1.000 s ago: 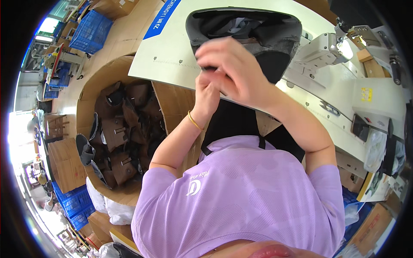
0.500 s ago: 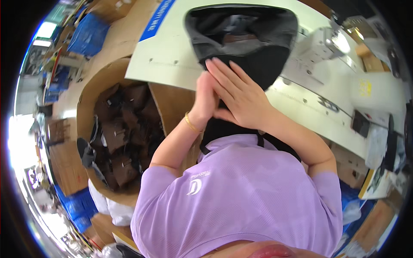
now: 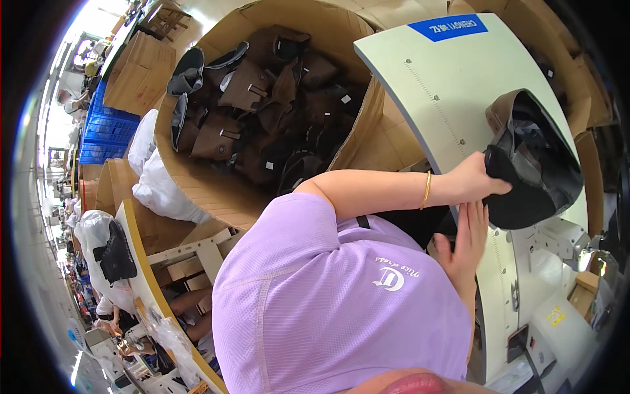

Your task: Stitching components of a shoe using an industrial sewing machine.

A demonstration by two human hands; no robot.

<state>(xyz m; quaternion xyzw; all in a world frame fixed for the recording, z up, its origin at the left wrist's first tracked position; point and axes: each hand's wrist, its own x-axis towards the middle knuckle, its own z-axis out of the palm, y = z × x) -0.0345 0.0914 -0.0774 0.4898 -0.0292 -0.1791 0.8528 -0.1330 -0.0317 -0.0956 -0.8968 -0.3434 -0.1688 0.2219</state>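
I'm now pinching the black piece [image 3: 522, 203] with my left grip [image 3: 474, 180] (the right grip [image 3: 464, 241], no longer covering it, is spreading empty just beside), leaving the holding one-handed.

Sewn piece [image 3: 522, 197] over the desk [image 3: 453, 72], sewing machine [image 3: 563, 238] just beside it; left of the desk, a cardboard box [image 3: 200, 194] (further pieces [image 3: 244, 88] inside).
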